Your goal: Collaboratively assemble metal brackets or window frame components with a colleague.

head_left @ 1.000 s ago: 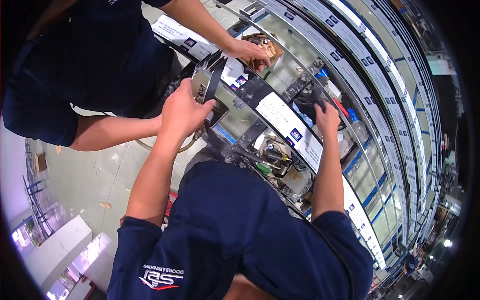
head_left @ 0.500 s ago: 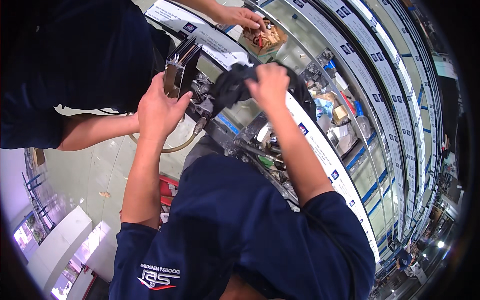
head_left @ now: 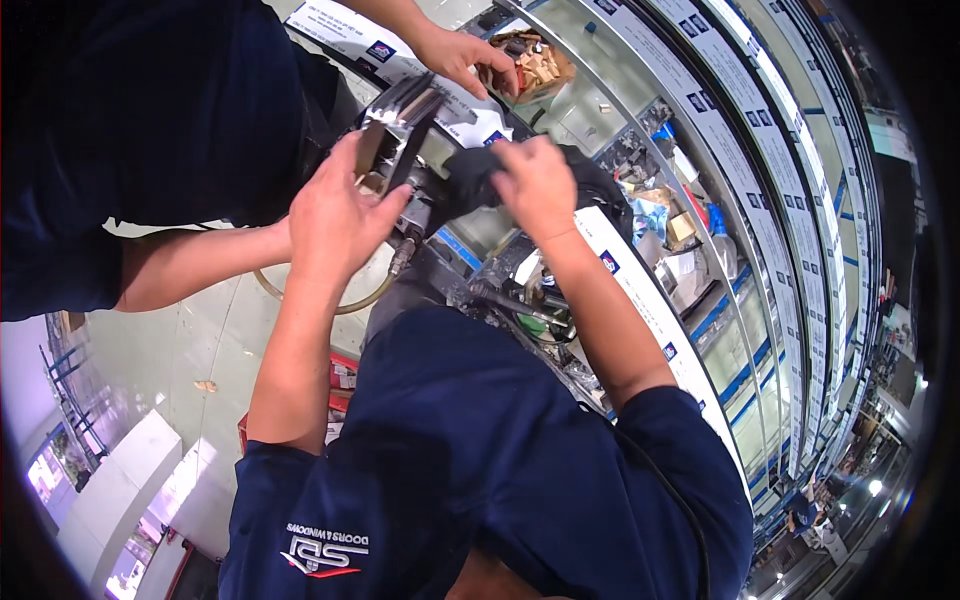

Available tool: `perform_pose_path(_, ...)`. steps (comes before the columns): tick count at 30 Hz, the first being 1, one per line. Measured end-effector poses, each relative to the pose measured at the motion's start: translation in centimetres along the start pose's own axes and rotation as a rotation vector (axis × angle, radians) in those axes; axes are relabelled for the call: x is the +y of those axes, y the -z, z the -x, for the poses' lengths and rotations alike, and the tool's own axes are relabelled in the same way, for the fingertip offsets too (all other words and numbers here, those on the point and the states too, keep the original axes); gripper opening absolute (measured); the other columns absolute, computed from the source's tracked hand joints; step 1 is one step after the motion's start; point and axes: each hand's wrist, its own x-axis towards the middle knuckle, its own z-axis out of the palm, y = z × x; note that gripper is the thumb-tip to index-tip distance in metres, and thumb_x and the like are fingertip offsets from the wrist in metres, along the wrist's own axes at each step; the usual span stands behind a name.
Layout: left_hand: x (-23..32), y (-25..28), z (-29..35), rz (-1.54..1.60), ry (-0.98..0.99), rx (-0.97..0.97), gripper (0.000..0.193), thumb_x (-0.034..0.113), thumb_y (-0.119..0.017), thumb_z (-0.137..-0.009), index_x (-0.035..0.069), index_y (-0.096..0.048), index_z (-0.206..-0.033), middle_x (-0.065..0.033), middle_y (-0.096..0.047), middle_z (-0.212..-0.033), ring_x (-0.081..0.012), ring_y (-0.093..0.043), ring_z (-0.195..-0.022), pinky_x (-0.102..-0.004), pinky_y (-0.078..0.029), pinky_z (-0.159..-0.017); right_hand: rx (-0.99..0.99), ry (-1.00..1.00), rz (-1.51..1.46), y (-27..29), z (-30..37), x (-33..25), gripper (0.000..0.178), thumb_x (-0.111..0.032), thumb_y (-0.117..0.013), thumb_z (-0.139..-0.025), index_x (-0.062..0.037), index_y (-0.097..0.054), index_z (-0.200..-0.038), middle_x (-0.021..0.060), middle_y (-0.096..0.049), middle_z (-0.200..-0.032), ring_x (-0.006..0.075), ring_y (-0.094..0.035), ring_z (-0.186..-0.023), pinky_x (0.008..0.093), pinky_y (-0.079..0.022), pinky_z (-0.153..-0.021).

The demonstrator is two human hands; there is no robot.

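Gripping the metal bracket (head_left: 398,130) from below, the left hand (head_left: 335,215) has its fingers curled shut around the lower end, the piece's long axis running up and away from the palm. Just beside it, the right hand (head_left: 535,185) presses closed on a dark cloth (head_left: 470,180), which lies between the two hands and nearer the right.

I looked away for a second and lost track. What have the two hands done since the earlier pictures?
The right hand left the far right of the bench, swung in toward the left and now presses a black cloth beside the shiny metal part. The left hand kept its grip on that part. The co-worker's hand stayed at the tray of small brown pieces.
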Motion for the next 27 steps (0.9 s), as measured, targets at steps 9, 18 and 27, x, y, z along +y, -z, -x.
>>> perform_pose_path(9,6.9,-0.7,-0.7,0.05,-0.295,-0.116,0.087,0.033,-0.083,-0.087,-0.009,-0.043,-0.151,-0.0281,-0.07,-0.118,-0.0447,-0.072,-0.099,-0.0468,-0.06,-0.085,0.588,-0.157,-0.063,10.0,-2.0,10.1,0.034,-0.016,-0.082,-0.089,-0.0053,-0.072,-0.12,0.0177,-0.067,-0.114,0.0365,-0.066,-0.109,0.0436,-0.053,-0.097)
perform_pose_path(18,9.8,-8.8,-3.7,-0.261,-0.208,-0.397,0.063,0.035,-0.081,-0.088,-0.002,-0.049,-0.127,-0.0254,-0.071,-0.111,-0.0421,-0.074,-0.099,-0.0478,-0.062,-0.085,0.42,-0.58,0.509,11.8,12.7,23.6,0.041,-0.007,-0.073,-0.075,-0.0213,-0.08,-0.113,0.0116,-0.067,-0.119,0.0368,-0.063,-0.11,0.0474,-0.051,-0.099)
perform_pose_path(27,10.9,-12.0,-3.8,-0.371,-0.058,-0.499,0.092,0.04,-0.081,-0.088,-0.005,-0.036,-0.155,-0.0261,-0.064,-0.134,-0.0392,-0.067,-0.121,-0.0472,-0.055,-0.103,0.542,-1.083,0.936,13.8,23.6,25.9,0.055,-0.022,-0.079,-0.081,-0.0255,-0.07,-0.135,0.009,-0.056,-0.147,0.0385,-0.048,-0.137,0.0602,-0.035,-0.111)
